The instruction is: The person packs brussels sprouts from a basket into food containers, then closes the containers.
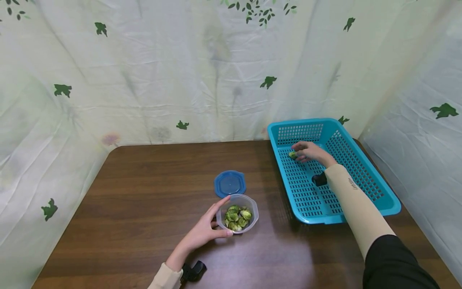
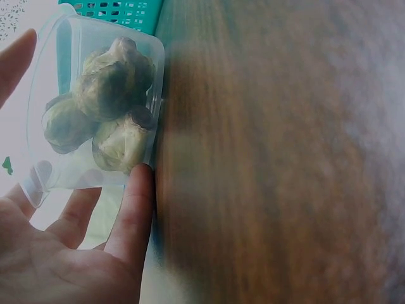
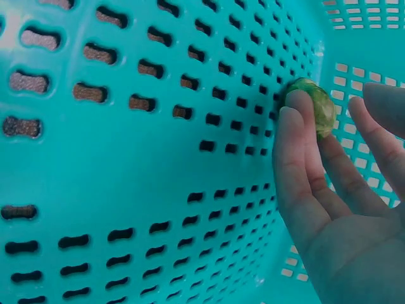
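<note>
A clear plastic container [image 1: 254,218] with several Brussels sprouts [image 1: 238,216] inside stands on the table. My left hand [image 1: 207,228] holds it from the left, thumb at the near side and index finger along the far rim. Inside the blue basket [image 1: 303,217], one Brussels sprout [image 3: 324,114] lies at the far left of the perforated floor. Fingertips of my right hand [image 1: 312,153] touch that sprout, partly covering it. In the right wrist view the thumb [image 3: 387,104] stays apart from the sprout.
A blue lid [image 1: 229,184] lies on the brown wooden table [image 1: 155,180], just behind the container. The basket occupies the table's right side, its raised walls around my right hand. Pale curtains [image 1: 162,72] with leaf prints hang behind and at both sides.
</note>
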Demonstrator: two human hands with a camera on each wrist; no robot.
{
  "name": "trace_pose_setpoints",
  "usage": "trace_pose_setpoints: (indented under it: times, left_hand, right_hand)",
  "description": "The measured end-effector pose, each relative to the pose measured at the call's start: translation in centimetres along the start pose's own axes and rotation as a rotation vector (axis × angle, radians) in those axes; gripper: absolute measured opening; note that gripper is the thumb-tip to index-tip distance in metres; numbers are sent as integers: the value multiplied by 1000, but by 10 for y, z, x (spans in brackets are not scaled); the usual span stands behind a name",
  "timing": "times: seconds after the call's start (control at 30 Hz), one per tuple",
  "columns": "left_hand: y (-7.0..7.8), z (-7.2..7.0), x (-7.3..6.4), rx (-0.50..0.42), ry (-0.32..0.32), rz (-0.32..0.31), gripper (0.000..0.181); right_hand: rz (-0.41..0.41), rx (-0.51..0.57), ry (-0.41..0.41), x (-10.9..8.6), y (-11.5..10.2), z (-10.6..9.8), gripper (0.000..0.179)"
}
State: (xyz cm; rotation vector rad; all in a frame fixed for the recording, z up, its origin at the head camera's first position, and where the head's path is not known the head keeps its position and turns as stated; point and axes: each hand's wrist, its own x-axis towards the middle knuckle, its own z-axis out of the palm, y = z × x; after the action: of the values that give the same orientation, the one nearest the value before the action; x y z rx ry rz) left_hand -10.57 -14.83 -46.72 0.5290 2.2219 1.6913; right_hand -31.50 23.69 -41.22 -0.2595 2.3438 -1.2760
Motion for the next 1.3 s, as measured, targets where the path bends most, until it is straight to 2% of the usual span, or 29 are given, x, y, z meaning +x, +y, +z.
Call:
trace_pose_setpoints:
  times: [0.47, 0.9, 1.3]
  left_hand:
    - [1, 0, 2, 11, 2, -14, 89]
    - [-1, -2, 2, 13, -4, -11, 89]
    - [0, -1, 0, 3, -7, 6, 86]
  right_hand:
    - [43, 31, -22, 1, 0, 3, 43]
    - [3, 48, 28, -10, 1, -9, 38]
    - [-55, 48, 40, -21, -4, -16, 31]
